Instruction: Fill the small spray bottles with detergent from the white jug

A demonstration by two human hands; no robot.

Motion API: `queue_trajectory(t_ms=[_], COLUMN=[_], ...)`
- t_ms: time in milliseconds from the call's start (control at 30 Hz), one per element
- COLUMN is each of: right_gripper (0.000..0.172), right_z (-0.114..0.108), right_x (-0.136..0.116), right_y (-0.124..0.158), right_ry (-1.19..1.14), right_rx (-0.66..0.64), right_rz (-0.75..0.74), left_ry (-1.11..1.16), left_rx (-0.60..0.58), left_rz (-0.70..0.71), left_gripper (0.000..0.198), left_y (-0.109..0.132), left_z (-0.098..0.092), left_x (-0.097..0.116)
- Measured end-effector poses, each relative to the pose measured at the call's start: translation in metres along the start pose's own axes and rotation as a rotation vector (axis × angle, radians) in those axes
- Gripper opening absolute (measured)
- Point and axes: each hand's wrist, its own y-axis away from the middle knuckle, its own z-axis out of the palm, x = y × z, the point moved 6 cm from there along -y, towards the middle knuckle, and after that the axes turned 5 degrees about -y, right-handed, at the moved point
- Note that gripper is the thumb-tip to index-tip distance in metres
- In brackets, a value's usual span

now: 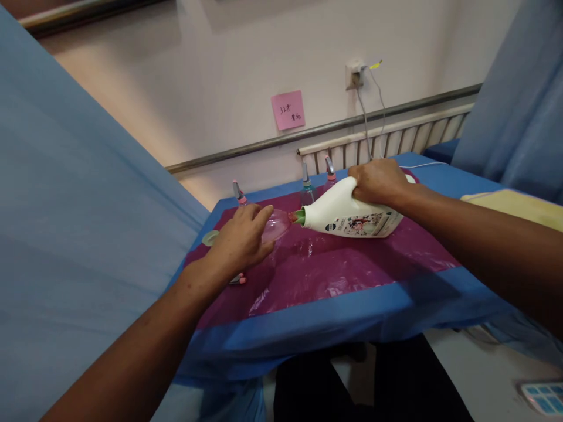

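Two bare hands at work over a desk [352, 310] draped in blue, with a glossy purple sheet [334, 266] spread on top. The right hand [379, 180] is closed on the handle of a white jug [352, 214], tipped on its side above the sheet, its mouth toward the left. The green spout [301, 217] meets the neck of a clear pink bottle [278, 226], tilted toward the jug. The left hand [244, 234] holds the bottle's body between thumb and fingers; part of the contact is hidden. A pale green round piece [210, 237] lies left of this hand, and a spray head [238, 279] shows just beside its wrist. Behind stand a teal spray bottle [308, 192] and, beside it, a pink-collared one [330, 176].
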Motion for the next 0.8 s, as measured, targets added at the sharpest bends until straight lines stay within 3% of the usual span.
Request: queue_trajectory(t_ms=[800], right_gripper=[0.038], right_z=[0.001], right_x=[-0.017], right_y=[-0.005], right_ry=[0.053], right_rx=[-0.033], right_rz=[-0.06], left_ry=[-0.116], left_rx=[-0.076], left_rz=[0.049], left_gripper=[0.072], left_y=[-0.007], left_z=[-0.003], left_x=[0.008])
